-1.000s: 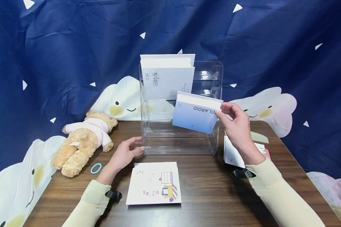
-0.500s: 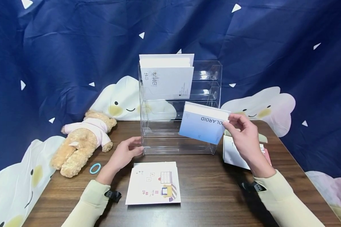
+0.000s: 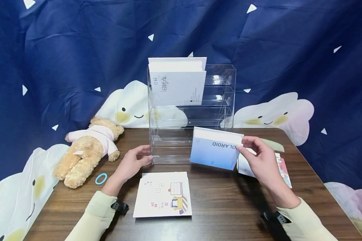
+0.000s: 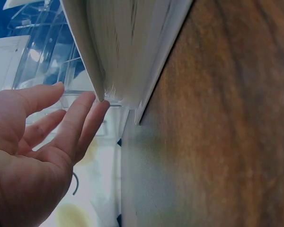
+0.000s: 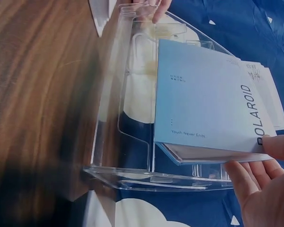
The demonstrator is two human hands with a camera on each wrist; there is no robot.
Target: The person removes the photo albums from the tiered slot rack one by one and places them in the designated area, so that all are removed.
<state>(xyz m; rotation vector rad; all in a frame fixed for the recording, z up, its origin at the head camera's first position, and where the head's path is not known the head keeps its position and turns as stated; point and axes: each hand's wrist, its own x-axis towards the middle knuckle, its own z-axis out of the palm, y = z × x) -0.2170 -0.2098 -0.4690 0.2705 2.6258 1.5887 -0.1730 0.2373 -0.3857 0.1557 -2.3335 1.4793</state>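
Note:
My right hand (image 3: 260,160) pinches the right edge of a blue photo album (image 3: 214,152) printed POLAROID, thumb on its front cover. The album is tilted in front of the lower right part of a clear plastic rack (image 3: 169,160). In the right wrist view the album (image 5: 203,99) covers part of the rack's tiers. My left hand (image 3: 132,164) is at the rack's lower left corner, fingers fairly straight in the left wrist view. A white album (image 3: 178,88) stands in the upper left of the rack. Another white album (image 3: 163,195) with a coloured drawing lies before the rack.
A teddy bear (image 3: 90,150) in a pink top lies at the left, near a turquoise ring (image 3: 101,178). Behind my right hand are a partly hidden white booklet (image 3: 245,165) and a pale green object (image 3: 273,145). A dark blue cloth (image 3: 78,50) hangs behind the table.
The right hand has brought the blue album down from the rack's middle tiers and slightly right, to the lowest tier's height. The left hand has stayed at the rack's corner.

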